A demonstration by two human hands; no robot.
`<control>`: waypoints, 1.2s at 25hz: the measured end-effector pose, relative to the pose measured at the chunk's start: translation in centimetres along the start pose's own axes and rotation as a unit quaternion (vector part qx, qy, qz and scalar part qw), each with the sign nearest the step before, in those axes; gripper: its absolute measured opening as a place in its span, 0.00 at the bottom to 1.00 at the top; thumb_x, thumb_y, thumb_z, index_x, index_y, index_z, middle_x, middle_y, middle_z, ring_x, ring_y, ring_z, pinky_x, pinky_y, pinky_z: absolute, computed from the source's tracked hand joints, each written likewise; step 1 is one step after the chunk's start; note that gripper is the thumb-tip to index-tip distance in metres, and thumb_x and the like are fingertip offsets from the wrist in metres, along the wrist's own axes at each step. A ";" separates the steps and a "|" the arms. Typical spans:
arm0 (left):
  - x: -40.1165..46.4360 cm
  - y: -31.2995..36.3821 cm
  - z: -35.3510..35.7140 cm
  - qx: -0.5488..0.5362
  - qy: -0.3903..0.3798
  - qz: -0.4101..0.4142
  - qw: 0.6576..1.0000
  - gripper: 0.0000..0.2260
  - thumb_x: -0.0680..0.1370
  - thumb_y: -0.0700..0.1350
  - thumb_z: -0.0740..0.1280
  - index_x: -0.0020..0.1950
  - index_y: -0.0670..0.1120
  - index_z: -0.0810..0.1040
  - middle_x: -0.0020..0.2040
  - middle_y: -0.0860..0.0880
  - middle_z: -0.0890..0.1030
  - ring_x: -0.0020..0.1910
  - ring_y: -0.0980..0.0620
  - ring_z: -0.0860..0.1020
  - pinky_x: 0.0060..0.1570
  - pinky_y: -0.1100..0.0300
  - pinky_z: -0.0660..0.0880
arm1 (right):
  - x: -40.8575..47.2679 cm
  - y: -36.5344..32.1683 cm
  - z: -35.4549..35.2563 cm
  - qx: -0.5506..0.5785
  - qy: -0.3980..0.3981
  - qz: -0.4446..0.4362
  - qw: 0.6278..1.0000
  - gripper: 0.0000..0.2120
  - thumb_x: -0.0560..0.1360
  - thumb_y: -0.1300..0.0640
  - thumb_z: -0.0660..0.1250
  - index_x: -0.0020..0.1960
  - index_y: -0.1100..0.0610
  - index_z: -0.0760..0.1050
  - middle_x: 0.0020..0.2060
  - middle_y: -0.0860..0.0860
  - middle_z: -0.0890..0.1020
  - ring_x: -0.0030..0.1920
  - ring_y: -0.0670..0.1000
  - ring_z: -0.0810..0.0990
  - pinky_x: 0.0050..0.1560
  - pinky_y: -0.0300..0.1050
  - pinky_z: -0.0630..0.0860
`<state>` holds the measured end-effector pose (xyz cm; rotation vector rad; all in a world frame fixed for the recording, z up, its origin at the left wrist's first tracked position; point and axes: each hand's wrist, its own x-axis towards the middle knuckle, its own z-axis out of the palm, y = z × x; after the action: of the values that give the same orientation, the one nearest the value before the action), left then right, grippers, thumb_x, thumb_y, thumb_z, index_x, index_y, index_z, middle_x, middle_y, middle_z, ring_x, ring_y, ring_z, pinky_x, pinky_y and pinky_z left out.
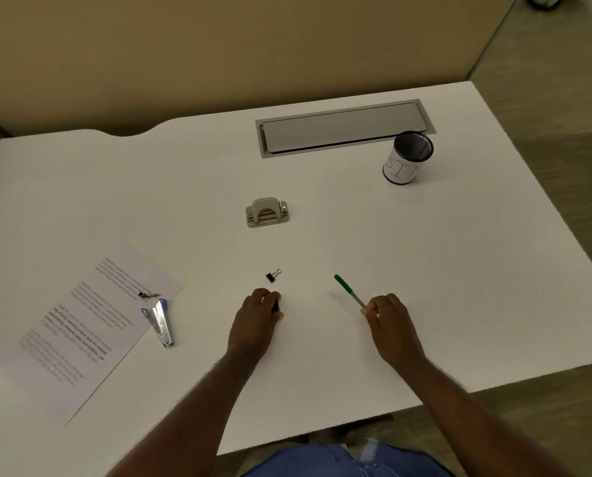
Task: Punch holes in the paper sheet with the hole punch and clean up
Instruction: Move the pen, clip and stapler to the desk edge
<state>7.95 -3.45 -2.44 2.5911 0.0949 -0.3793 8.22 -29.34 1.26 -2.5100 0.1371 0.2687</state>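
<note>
A beige metal hole punch [267, 212] stands on the white desk [425, 270] beyond my hands. The printed paper sheet [81, 325] lies at the left, tilted, with a small dark clip [147, 295] on it. My left hand [258, 320] rests on the desk in the middle, fingers closed around a small black object [276, 305], likely a binder clip. My right hand [389, 318] pinches the near end of a green pen [349, 291], which points away to the upper left.
A black binder clip [272, 276] lies just beyond my left hand. A silver and blue stapler [160, 323] overlaps the paper's right edge. A cup labelled BIN [406, 158] stands at the back right, next to a grey cable hatch [343, 127].
</note>
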 end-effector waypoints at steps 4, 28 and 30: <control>-1.5 2.2 0.9 -0.019 0.036 0.070 0.997 0.17 0.77 0.47 0.67 0.66 0.47 0.75 0.62 0.50 0.75 0.60 0.48 0.75 0.55 0.57 0.72 | 0.7 4.0 -3.5 0.003 0.064 0.074 0.995 0.07 0.77 0.58 0.64 0.44 0.61 0.75 0.43 0.56 0.76 0.43 0.56 0.77 0.42 0.50 0.76; 13.3 37.0 11.5 -0.057 0.026 0.168 0.984 0.19 0.77 0.54 0.67 0.66 0.51 0.74 0.59 0.54 0.77 0.56 0.52 0.76 0.54 0.62 0.71 | 17.9 25.8 -20.6 0.034 0.147 0.129 0.980 0.12 0.76 0.52 0.66 0.53 0.60 0.76 0.46 0.54 0.78 0.47 0.53 0.77 0.48 0.48 0.76; 14.2 38.4 11.9 -0.065 0.024 0.174 0.982 0.21 0.76 0.53 0.68 0.68 0.51 0.72 0.60 0.54 0.78 0.56 0.52 0.76 0.55 0.61 0.70 | 17.2 24.0 -20.4 0.240 0.036 0.143 0.960 0.14 0.76 0.47 0.64 0.50 0.58 0.78 0.43 0.51 0.81 0.41 0.49 0.78 0.44 0.44 0.74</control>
<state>23.87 -42.71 2.17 2.4254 -0.3029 -0.1760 24.45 -61.41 0.22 -2.0116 0.5328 0.2282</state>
